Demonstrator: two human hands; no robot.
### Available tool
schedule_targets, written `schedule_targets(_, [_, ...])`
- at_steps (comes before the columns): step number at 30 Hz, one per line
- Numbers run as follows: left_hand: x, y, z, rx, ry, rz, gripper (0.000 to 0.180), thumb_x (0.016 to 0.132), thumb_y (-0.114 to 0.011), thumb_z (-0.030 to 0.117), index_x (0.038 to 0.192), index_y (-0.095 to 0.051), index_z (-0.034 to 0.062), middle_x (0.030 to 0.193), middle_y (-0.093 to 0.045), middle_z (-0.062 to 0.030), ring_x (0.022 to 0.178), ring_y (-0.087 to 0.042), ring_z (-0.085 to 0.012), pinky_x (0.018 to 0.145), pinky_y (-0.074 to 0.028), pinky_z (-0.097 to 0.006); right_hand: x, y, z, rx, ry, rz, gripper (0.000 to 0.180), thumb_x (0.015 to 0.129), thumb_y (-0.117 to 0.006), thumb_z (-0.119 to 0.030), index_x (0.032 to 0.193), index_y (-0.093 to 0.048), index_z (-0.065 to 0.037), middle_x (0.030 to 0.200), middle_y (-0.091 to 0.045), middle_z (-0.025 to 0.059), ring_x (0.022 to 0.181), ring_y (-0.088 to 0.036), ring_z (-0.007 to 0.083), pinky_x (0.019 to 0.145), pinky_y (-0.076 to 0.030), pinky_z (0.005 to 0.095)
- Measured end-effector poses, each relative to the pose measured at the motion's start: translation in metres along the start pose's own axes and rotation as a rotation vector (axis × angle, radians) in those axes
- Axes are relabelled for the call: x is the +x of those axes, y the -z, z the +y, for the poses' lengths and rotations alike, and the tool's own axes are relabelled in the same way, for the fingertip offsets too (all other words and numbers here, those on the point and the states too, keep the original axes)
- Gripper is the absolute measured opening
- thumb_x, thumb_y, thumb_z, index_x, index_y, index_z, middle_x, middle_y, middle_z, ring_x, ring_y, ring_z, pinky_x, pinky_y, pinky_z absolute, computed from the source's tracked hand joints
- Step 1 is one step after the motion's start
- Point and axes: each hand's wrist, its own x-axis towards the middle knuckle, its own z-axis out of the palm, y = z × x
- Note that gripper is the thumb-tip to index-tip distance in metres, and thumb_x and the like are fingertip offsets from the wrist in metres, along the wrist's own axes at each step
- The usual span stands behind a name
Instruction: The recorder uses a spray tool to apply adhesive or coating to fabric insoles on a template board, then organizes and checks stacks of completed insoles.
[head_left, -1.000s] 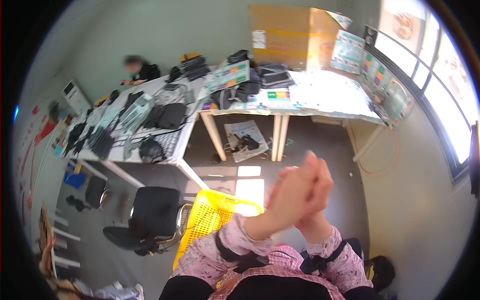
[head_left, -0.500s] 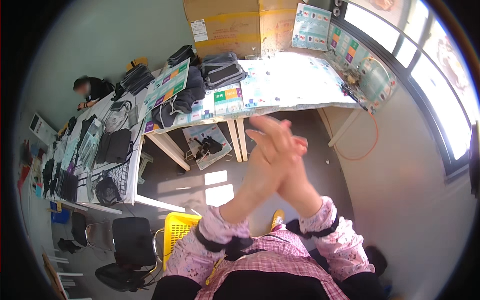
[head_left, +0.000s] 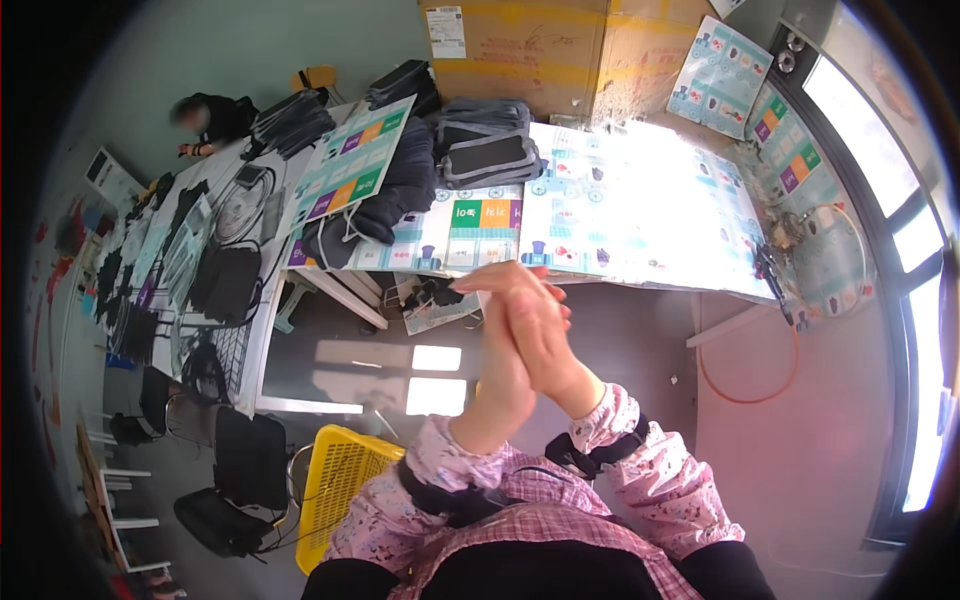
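My left hand [head_left: 492, 365] and my right hand [head_left: 542, 338] are pressed palm to palm in front of me, above the floor and short of the table edge. Fingers stretch out across the top toward the left, and a few fingertips show past the right side. Much of my left hand's fingers is hidden behind the right. No object shows in either hand. Both forearms wear pink patterned sleeve covers with dark bands. Beyond my hands stands a table [head_left: 640, 235] covered with printed sheets. On it are a stack of dark grey fabric pieces [head_left: 490, 155] and a colourful printed board [head_left: 355, 160].
To the left, a long table [head_left: 255, 345] carries black pieces, cords and pouches. A person [head_left: 215, 120] sits at its far end. A yellow basket [head_left: 335, 480] and a black chair [head_left: 250, 460] are at my lower left. Cardboard boxes [head_left: 530, 75] stand behind; an orange hose [head_left: 750, 400] hangs right.
My hands have shifted slightly left and lower in the picture, and their fingers have turned from spread upward to pressed together. The view has swung, so the table sits nearer.
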Motion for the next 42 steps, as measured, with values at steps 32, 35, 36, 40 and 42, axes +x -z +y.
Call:
schedule_targets(32, [0.433,0.261,-0.003,0.9,0.376,0.485,0.051,0.072,-0.068,0.019,0.114,-0.047,0.0005,0.113,-0.052,-0.0097,0.1,-0.052,-0.0181,0.083,-0.04,-0.028,0.209,0.112,0.448,-0.32,-0.725,-0.249,0.063,0.068,-0.073,-0.027,0.114,-0.046,0.007,0.105,-0.056,0.0195,0.096,-0.054,0.0254,0.083,-0.043,0.0322])
schedule_targets(35, [0.418,0.231,0.009,0.895,0.416,0.519,0.047,0.075,-0.064,0.019,0.115,-0.048,0.0025,0.112,-0.053,-0.008,0.101,-0.051,-0.0171,0.085,-0.039,-0.026,0.203,0.112,0.433,-0.649,-0.552,-0.275,0.059,0.069,-0.072,-0.025,0.113,-0.046,0.004,0.1,-0.057,0.0198,0.094,-0.056,0.0263,0.083,-0.043,0.0327])
schedule_targets(36, [0.412,0.225,0.012,0.885,0.414,0.488,0.046,0.076,-0.062,0.018,0.117,-0.047,0.0024,0.112,-0.053,-0.0079,0.102,-0.051,-0.0171,0.086,-0.038,-0.026,0.201,0.113,0.428,-0.696,-0.588,-0.317,0.058,0.069,-0.072,-0.025,0.112,-0.046,0.004,0.099,-0.058,0.0199,0.093,-0.056,0.0266,0.083,-0.044,0.0328])
schedule_targets(40, [0.389,0.213,0.023,0.896,0.216,0.382,0.046,0.079,-0.059,0.015,0.121,-0.044,0.0015,0.114,-0.052,-0.0082,0.106,-0.048,-0.0176,0.09,-0.037,-0.027,0.197,0.109,0.406,-0.177,-0.745,-0.174,0.055,0.072,-0.07,-0.025,0.111,-0.042,0.002,0.089,-0.061,0.0185,0.083,-0.061,0.0267,0.076,-0.046,0.033])
schedule_targets(42, [0.378,0.208,0.034,0.852,0.205,0.411,0.048,0.081,-0.059,0.017,0.123,-0.041,0.0013,0.117,-0.049,-0.0079,0.107,-0.047,-0.0175,0.092,-0.036,-0.027,0.192,0.108,0.391,0.055,-0.685,-0.145,0.058,0.073,-0.07,-0.027,0.115,-0.04,0.002,0.093,-0.059,0.0207,0.09,-0.058,0.0255,0.078,-0.045,0.0325])
